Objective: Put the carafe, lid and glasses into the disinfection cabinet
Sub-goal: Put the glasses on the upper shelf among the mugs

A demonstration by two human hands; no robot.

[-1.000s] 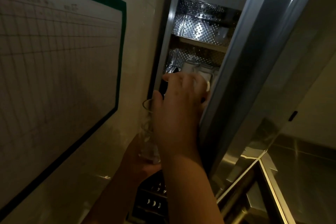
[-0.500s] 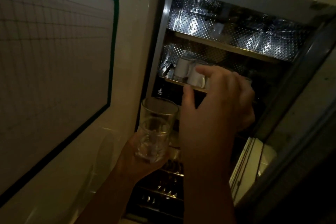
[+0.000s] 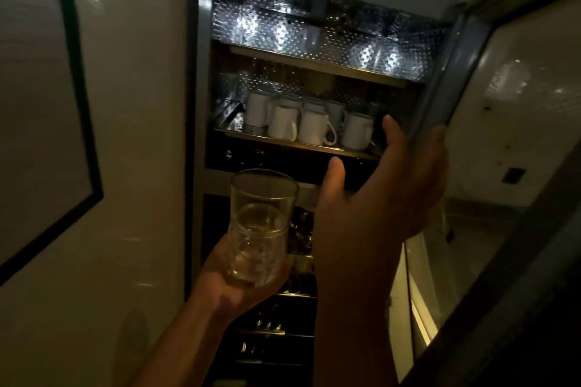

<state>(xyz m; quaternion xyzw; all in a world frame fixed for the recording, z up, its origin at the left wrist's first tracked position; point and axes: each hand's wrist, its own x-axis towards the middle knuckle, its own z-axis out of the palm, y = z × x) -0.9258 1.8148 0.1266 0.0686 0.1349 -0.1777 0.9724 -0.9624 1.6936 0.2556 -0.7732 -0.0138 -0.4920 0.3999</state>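
Two clear glasses, stacked one inside the other, stand upright in my left hand, which grips the lower one from below. They are held in front of the open disinfection cabinet, just under its middle shelf. My right hand holds the edge of the cabinet door, with the fingers wrapped behind it and the thumb free. No carafe or lid is in view.
Several white mugs stand upside down on the middle shelf. The perforated top shelf looks bare. A dark lower compartment holds dim shiny items. A green-framed chart hangs on the left wall.
The cabinet door has swung wide open to the right with my right hand on its edge. The shelves and mugs came into full view. The glasses stay in my left hand.
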